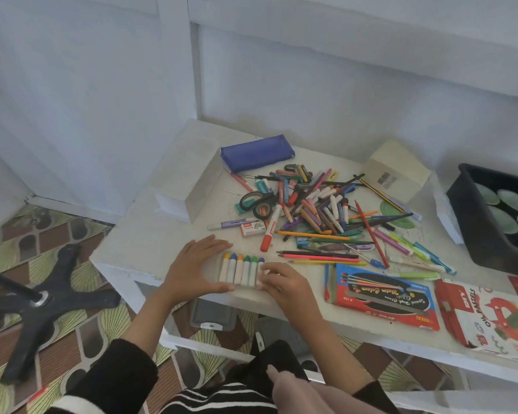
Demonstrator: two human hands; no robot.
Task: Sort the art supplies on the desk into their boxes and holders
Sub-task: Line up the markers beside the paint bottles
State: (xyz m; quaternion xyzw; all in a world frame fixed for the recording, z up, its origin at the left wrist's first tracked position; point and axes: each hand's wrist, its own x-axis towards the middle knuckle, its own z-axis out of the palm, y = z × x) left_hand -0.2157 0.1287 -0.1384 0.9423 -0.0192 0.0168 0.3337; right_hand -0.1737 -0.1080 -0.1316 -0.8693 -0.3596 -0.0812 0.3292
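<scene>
At the near edge of the white desk (150, 243), a row of six white-wrapped crayon sticks with coloured tips (240, 271) lies side by side, tips pointing to 12 o'clock, between the two hands. The left hand (192, 270) is relaxed and spread. Its fingers lie flat on the desk at the row's 9 o'clock and its thumb stretches along the sticks' near ends, touching them. The right hand (284, 285) sits at the row's 3 o'clock with its fingers bent over the rightmost stick. Whether they pinch that stick or only press on it cannot be told.

At 3 o'clock from the right hand, a flat red-and-blue cardboard watercolour box (383, 294) lies near the desk edge. Further along the same line is a white-and-red oil pastels box (491, 318).

At 12 o'clock from the row, a small white-and-red staples box (251, 230) lies just beside a red-capped white marker (269, 231). Beyond them spreads a loose heap of coloured pens, pencils and crayons (317, 204), with black-handled scissors (256, 201) at its 9 o'clock edge.

Past the heap, a blue fabric pencil case (256, 152) lies at 11 o'clock and a cream box with a barcode (398, 171) at 2 o'clock. A long white box (189, 174) stands at the desk's 10 o'clock side. A black plastic tray (473, 231) holding pale green discs sits at the far right.
</scene>
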